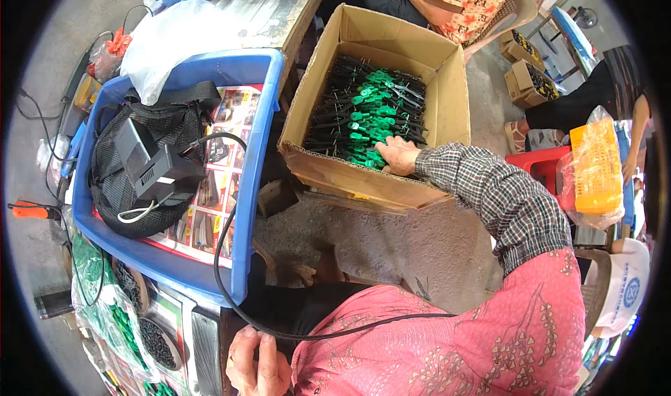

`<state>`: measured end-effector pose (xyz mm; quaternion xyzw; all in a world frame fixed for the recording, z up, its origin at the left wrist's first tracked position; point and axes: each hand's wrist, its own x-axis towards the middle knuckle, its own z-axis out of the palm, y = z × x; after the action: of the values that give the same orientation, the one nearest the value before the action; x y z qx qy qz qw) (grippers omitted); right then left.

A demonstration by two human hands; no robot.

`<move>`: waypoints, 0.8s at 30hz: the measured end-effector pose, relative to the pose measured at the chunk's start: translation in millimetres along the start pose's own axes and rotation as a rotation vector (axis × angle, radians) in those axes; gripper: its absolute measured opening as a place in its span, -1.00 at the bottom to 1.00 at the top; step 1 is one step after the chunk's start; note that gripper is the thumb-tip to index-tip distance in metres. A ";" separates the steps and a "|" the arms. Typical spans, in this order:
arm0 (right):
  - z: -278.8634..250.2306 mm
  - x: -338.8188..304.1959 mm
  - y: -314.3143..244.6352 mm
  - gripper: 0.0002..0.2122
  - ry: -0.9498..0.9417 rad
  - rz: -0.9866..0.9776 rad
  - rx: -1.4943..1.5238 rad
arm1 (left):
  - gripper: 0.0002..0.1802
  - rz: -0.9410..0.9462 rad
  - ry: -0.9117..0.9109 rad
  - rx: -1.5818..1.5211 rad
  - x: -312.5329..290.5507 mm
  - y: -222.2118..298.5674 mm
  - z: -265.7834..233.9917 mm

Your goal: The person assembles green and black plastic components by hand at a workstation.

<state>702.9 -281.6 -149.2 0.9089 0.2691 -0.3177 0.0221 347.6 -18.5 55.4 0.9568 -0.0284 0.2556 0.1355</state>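
My right hand (398, 155) reaches over the near side of an open cardboard box (447, 102), its fingers bent down onto a green-and-black hand tool in the pile. Many such slim tools (377, 109) lie packed in rows, green parts toward the middle and black ends outward; their exact kind is too small to make out. At the lower edge, beside the workbench, my left hand (257, 364) is held with curled fingers. Whatever it may hold is hidden. A black cable (335, 335) runs just above it and across my pink floral clothing.
Left stands a blue tub (241, 256) holding a black mesh bag (112, 179) and black devices (168, 172). Below it are bowls of small black parts (157, 343) and a plastic bag of green pieces (119, 319). People sit and stand beyond; a red stool (538, 162) is at right.
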 end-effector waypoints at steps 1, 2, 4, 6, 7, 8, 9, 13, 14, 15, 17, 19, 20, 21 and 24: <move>-6.8 -4.7 -3.4 -0.40 -0.001 0.000 0.000 | -0.75 -0.001 -0.001 0.000 -2.7 -1.0 -0.3; -12.4 -8.2 -6.0 -0.42 0.010 0.001 -0.049 | -0.71 0.001 -0.031 0.021 -7.9 -2.9 -0.4; -11.4 -10.0 -5.1 -0.45 0.091 -0.001 -0.153 | -0.68 0.004 -0.061 0.038 -11.7 -5.1 3.1; -11.8 -7.6 1.1 -0.46 0.129 -0.017 -0.191 | -0.66 -0.011 -0.001 0.026 -11.7 -6.4 7.4; -12.1 -6.4 3.3 -0.46 0.166 -0.039 -0.226 | -0.66 -0.010 -0.003 0.022 -8.5 -6.4 7.5; -12.4 -6.1 4.8 -0.49 0.206 -0.030 -0.246 | -0.71 -0.012 -0.002 -0.021 -2.7 -6.2 7.0; -12.1 -5.3 7.5 -0.49 0.204 -0.027 -0.245 | -0.76 -0.013 -0.002 -0.065 0.8 -5.8 6.8; -22.3 1.2 10.5 -0.51 0.015 0.001 -0.222 | -0.75 -0.028 -0.009 -0.049 3.3 -5.3 8.4; -23.7 4.2 13.8 -0.50 -0.008 0.029 -0.198 | -0.77 -0.028 -0.027 -0.047 3.0 -5.8 8.6; -25.1 7.7 18.4 -0.49 -0.030 0.057 -0.174 | -0.79 -0.027 -0.045 -0.045 2.3 -6.4 8.6; -21.5 15.8 29.4 -0.49 0.004 0.018 -0.132 | -0.74 -0.032 -0.041 -0.006 -7.8 -6.9 11.9; -19.1 22.4 30.4 -0.45 -0.030 -0.029 -0.103 | -0.67 -0.039 -0.034 0.038 -13.4 -7.4 15.7; -19.3 23.2 28.4 -0.45 -0.055 0.006 -0.093 | -0.67 -0.047 -0.030 0.029 -14.4 -7.0 16.5; -20.1 22.9 27.1 -0.45 -0.052 0.005 -0.095 | -0.67 -0.055 -0.025 0.021 -15.3 -6.8 16.9; -28.2 14.0 18.9 -0.46 -0.057 0.044 -0.117 | -0.68 -0.081 -0.011 -0.012 -19.8 -5.8 15.5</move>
<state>737.5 -285.2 -137.4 0.9024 0.2664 -0.3266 0.0897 338.6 -17.5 31.3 0.9578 0.0079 0.2445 0.1511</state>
